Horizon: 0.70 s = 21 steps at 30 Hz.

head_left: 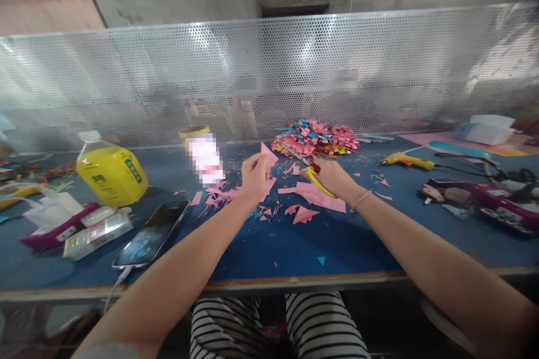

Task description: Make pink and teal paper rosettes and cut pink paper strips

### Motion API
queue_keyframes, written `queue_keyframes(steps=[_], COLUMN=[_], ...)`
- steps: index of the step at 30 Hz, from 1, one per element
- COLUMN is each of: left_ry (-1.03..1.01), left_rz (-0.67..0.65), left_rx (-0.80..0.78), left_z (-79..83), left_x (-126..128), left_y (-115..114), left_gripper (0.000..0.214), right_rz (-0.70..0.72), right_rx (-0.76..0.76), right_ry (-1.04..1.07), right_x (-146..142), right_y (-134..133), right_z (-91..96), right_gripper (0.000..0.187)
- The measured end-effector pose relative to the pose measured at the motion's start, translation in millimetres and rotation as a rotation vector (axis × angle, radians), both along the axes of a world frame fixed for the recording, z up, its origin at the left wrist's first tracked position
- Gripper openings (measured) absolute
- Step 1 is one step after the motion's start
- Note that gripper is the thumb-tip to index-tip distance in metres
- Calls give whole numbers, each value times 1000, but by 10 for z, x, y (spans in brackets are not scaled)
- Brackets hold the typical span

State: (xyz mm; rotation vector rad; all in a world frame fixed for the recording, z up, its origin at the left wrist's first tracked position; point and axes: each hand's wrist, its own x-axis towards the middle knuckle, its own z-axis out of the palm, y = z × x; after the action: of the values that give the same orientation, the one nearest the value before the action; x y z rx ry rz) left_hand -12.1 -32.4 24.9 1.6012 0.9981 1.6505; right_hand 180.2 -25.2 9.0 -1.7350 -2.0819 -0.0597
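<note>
My left hand [254, 175] pinches a small folded piece of pink paper [268, 156] and holds it up above the blue table [269, 244]. My right hand [332, 175] grips a pair of scissors [304, 164] with yellow and red handles, blades pointing left toward the paper. Pink paper scraps [314, 196] lie under and between both hands. A pile of finished pink and multicoloured paper pieces [316, 137] sits just beyond the scissors.
A yellow bottle [110, 174], tissue packs [76, 230] and a phone [152, 233] on a cable lie at left. A yellow glue gun [406, 160] and a purple case [484, 199] lie at right. A perforated metal screen [269, 78] backs the table.
</note>
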Motion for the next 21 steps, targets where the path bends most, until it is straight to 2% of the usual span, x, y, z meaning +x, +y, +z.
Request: queue_keyframes(steps=[5,9,11,15,18,21], left_ry=[72,-191,-328,-445,-506,-555], left_rz=[145,318,382,445,456,447], left_rx=[44,134,204,272,235,179], left_z=[47,176,284,444,451,407], left_x=[-153,-320,-426,-619,-705,-751], left_y=[202,342,384,444,510,582], left_gripper=[31,26,27,27,26,24], right_rz=[82,205,202,140,114,103], right_rx=[-89,-122,-129,-172,-215,-235], right_ry=[168,181,145,116,113,90], right_x=[11,-143,-239,-358,-378,-388], right_y=[138,200,227,275,290,283], right_z=[-199,-352,-384,-376,-353,-341], right_gripper=[26,24,20,24,28,21])
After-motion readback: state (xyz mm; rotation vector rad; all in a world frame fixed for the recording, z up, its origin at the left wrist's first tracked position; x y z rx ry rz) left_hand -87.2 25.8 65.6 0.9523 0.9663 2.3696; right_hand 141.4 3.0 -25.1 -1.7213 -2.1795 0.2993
